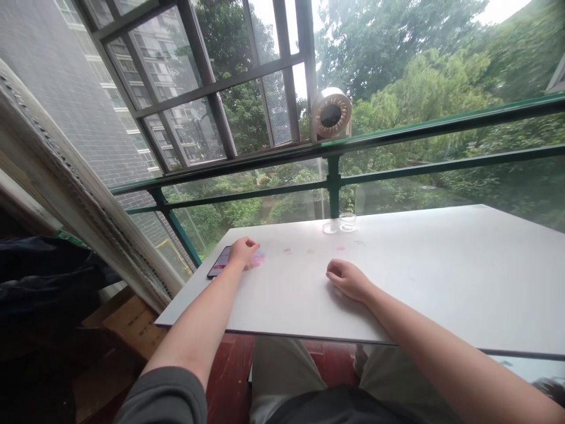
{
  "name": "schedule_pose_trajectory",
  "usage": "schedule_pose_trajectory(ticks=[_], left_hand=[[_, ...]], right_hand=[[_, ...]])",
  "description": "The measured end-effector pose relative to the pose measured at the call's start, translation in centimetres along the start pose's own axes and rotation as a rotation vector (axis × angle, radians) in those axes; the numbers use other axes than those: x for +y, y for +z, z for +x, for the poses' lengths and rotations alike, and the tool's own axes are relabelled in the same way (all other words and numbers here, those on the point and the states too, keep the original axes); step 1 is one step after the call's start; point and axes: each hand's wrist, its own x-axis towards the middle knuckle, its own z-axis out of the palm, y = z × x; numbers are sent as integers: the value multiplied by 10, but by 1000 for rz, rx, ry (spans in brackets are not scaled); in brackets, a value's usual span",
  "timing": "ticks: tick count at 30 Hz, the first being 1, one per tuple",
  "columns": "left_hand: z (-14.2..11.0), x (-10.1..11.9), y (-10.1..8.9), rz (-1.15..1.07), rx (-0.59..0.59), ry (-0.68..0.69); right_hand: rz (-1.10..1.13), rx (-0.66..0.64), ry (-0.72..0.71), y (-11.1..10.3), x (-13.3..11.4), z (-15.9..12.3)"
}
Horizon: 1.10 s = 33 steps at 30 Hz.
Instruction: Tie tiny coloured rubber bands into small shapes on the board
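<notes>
My left hand [242,251] rests on the white board [419,277] near its far left corner, fingers curled over small pink and blue pieces [258,256]; what it grips is hidden. A dark phone [219,262] lies just left of it. My right hand [348,280] lies curled on the board's middle, fingers closed, nothing visible in it. Several tiny coloured pieces [312,250] sit in a row beyond both hands. Two small clear containers [347,221] stand at the board's far edge.
A green railing [333,176] with glass runs behind the board. A round white device [331,113] sits on its top rail. Cardboard boxes [128,321] and dark bags lie on the floor at left. An open window frame leans at upper left.
</notes>
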Motion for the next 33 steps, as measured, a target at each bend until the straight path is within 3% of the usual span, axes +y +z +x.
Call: schedule_pose_trajectory(ticks=[9,18,24,29,33], left_hand=[[4,-6,-14,34,-34,-56],[6,-13,-12,14,-40,-102],[5,-16,-9,-128,-82,-78],[-9,2,-5,-299,-205,34],[-36,33,14,-401,-355,158]], right_hand=[[-4,-9,8,0,1,0],[6,-13,23,-1,3,0],[26,-4,16,0,4,0],[73,6,-1,0,5,0],[157,-14,-28,-2,3,1]])
